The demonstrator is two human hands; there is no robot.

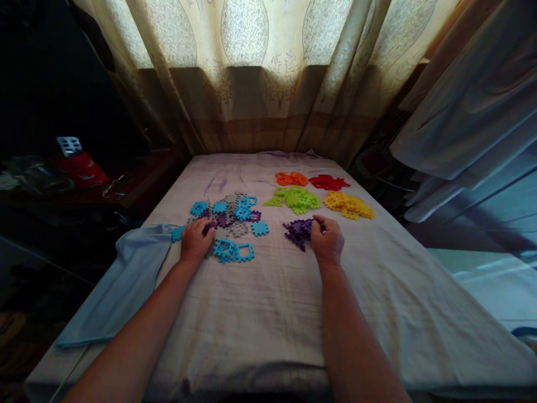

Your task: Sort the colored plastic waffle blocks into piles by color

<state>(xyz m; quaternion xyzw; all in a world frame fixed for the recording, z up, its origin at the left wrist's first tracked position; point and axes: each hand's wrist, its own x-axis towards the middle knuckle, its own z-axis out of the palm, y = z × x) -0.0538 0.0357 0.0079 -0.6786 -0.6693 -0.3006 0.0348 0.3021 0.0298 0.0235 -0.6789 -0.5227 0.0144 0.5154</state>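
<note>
My left hand point(196, 240) is closed at the left side of a mixed heap, pinching a purple toothed plastic tile point(208, 228). The heap holds blue tiles point(243, 212), grey tiles point(239, 229) and more purple ones. Two or more blue frame-shaped tiles point(245, 252) lie on its near side. My right hand point(328, 240) has its fingers curled at the right edge of a purple tile pile point(298, 232). What those fingers grip, if anything, is hidden.
Beyond my right hand lie lime green point(296, 199), orange point(291, 178), red point(329, 182) and yellow point(348, 205) tile piles. A light blue cloth point(121, 285) covers the left edge of the sheeted table point(260, 330). A curtain point(268, 101) hangs behind.
</note>
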